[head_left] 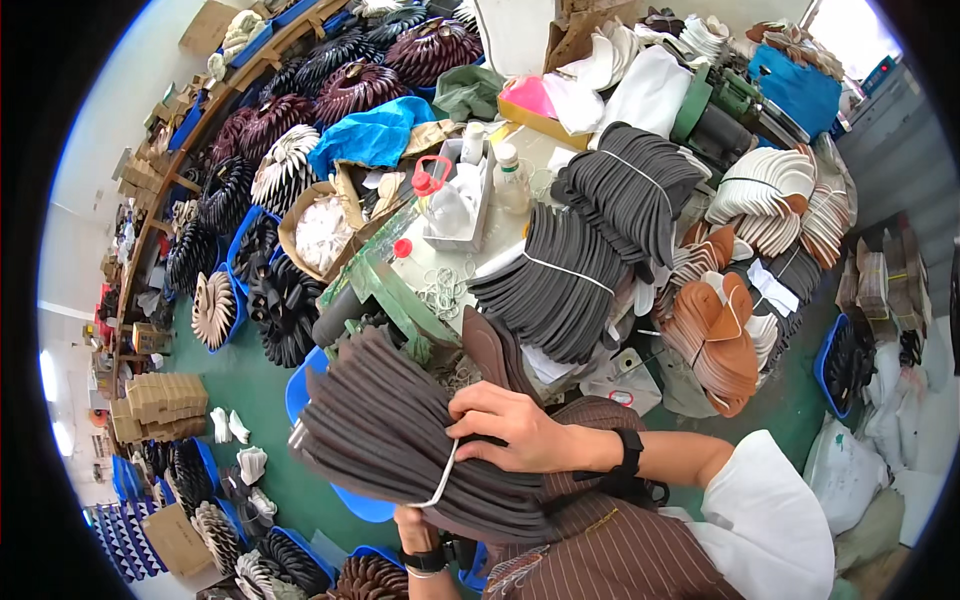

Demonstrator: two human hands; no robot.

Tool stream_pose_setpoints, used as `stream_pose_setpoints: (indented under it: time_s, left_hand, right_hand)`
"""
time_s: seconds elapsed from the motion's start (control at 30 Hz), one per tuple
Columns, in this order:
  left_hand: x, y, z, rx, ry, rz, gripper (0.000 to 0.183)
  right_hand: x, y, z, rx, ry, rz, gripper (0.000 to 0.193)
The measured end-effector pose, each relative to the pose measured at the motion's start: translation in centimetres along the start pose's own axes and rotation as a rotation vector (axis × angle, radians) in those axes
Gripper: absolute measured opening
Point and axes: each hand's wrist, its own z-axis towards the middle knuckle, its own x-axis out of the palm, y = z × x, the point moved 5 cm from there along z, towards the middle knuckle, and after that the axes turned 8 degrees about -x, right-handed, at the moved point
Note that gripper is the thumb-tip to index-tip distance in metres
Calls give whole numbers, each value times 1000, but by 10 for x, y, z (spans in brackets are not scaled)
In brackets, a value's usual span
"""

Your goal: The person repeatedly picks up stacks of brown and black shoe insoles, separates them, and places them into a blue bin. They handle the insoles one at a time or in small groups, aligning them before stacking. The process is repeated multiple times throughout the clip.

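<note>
A thick bundle of dark brown insoles (375,410) lies fanned in front of my body. A white elastic band (440,480) runs around it. My right hand (512,428) is closed at the upper edge of the bundle, its fingers gripping the band there. From below, my left hand (408,522) supports the same bundle; most of its fingers are hidden behind the insoles. Just past the bundle, a few loose brown insoles (490,350) rest at the table edge.
Banded stacks of black insoles (555,285) and tan insoles (710,345) crowd the table. Near them are a clear bottle with a red top (437,200), loose white bands (443,292) and an open carton (322,232). Blue bins (365,503) stand below and left.
</note>
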Motion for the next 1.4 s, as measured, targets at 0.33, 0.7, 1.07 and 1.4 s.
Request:
stream_pose_setpoints:
  time_s: [0.33,0.7,1.07,1.4]
  left_hand:
    - [24,-39,6,-37,250,860,107]
    - [75,-4,-28,14,427,686,131]
    - [-85,16,-59,104,-72,-105,104]
    - [-178,43,-63,209,-169,-469,86]
  right_hand:
    - [-11,8,-10,199,418,672,26]
    - [-33,-79,-14,815,-510,855,18]
    - [-71,-114,-5,294,-41,-1031,24]
    - [202,4,-26,577,427,404,33]
